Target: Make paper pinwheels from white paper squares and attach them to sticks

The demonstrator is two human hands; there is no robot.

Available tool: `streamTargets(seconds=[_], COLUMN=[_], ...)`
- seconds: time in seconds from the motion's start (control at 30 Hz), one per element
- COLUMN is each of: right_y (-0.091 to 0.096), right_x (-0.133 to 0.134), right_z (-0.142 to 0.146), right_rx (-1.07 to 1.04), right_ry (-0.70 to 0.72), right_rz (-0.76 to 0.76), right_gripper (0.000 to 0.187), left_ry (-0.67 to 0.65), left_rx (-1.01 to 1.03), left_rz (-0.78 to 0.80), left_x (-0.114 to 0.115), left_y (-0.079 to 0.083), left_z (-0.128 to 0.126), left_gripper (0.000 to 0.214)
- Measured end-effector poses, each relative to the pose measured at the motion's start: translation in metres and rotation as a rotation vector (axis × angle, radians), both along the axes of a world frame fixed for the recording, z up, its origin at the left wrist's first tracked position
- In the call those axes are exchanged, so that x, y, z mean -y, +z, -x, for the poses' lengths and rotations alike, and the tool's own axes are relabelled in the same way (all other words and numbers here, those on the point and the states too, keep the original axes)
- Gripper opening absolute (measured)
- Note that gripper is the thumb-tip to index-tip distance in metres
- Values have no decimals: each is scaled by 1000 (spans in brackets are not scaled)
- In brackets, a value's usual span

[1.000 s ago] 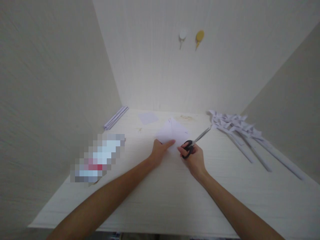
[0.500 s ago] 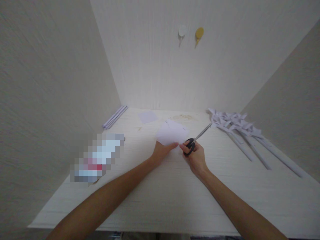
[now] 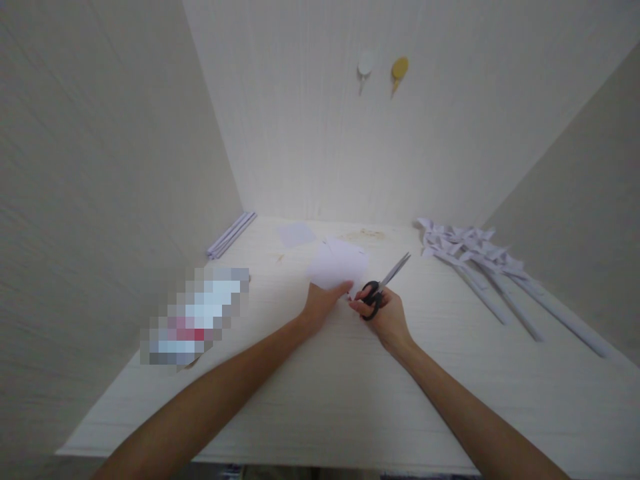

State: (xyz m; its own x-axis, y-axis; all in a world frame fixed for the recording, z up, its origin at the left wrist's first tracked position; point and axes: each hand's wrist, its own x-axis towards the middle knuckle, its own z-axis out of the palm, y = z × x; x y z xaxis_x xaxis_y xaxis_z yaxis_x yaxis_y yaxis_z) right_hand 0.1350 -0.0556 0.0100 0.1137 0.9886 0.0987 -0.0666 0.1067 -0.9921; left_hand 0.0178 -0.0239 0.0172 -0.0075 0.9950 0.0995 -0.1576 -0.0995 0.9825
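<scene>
My left hand [image 3: 323, 301] grips a white sheet of paper [image 3: 336, 261] by its near edge, thumb on top. Small cuts show near the sheet's far corners. In my right hand [image 3: 386, 313] is a pair of scissors [image 3: 376, 298] with black handles, its blades pointing away to the upper right and slightly parted. My right fingertips are close to the paper's near corner; whether they touch it I cannot tell. A smaller flat square of paper [image 3: 296, 234] lies beyond the sheet.
Several paper pinwheels [image 3: 465, 247] on rolled sticks lie at the right. At the back left is a bundle of rolled paper sticks [image 3: 231, 235]. A blurred-out object [image 3: 197, 317] lies at the left. A white hook [image 3: 365, 65] and a yellow hook [image 3: 400, 69] hang on the back wall.
The paper and my left hand have shifted slightly left. My right hand has moved a little left and down, and the scissors' tips have swung left and parted slightly.
</scene>
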Motion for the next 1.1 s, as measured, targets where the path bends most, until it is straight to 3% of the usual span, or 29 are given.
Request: streamTargets(seconds=[0.73, 1.1], right_y=[0, 4], right_x=[0, 1], right_z=[0, 0], right_rx=[85, 64], right_ry=[-106, -141], right_rz=[-9, -39], right_gripper=[26, 24], left_ry=[-51, -119], left_rx=[-28, -28], left_rz=[39, 5], left_x=[5, 2], left_y=[3, -4], left_z=[-1, -1], left_gripper=[29, 18])
